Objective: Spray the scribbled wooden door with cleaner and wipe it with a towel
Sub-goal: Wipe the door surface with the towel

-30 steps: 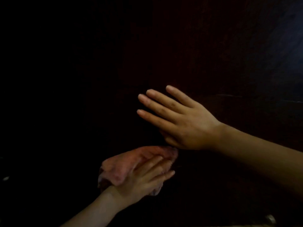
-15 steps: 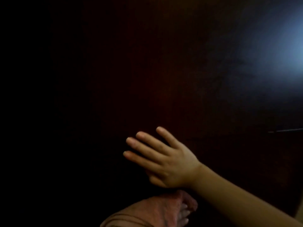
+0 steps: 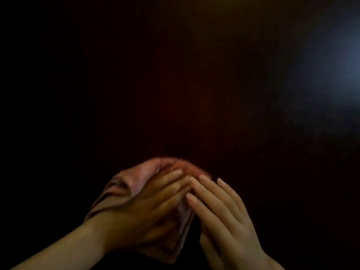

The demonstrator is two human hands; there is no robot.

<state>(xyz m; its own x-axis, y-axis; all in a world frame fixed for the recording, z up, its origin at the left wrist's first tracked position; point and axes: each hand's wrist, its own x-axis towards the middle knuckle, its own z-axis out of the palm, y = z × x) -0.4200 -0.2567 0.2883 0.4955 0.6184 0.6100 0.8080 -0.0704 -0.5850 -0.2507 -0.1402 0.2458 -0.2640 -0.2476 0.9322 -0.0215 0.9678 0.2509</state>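
The scene is very dark. A dark wooden door [image 3: 194, 84] fills the view; no scribbles can be made out on it. My left hand [image 3: 148, 207] lies flat with straight fingers on a crumpled pinkish towel [image 3: 136, 176], pressing it against the door. My right hand [image 3: 224, 213] is right beside it, fingers straight, its fingertips touching the towel's right edge and the left hand's fingers. No spray bottle is in view.
A pale bluish glare [image 3: 346, 65] shows on the door at the upper right. Everything to the left is black and unreadable.
The towel and my left hand have come up from the bottom edge into view. My right hand has moved down and right, from flat on the door to beside the towel.
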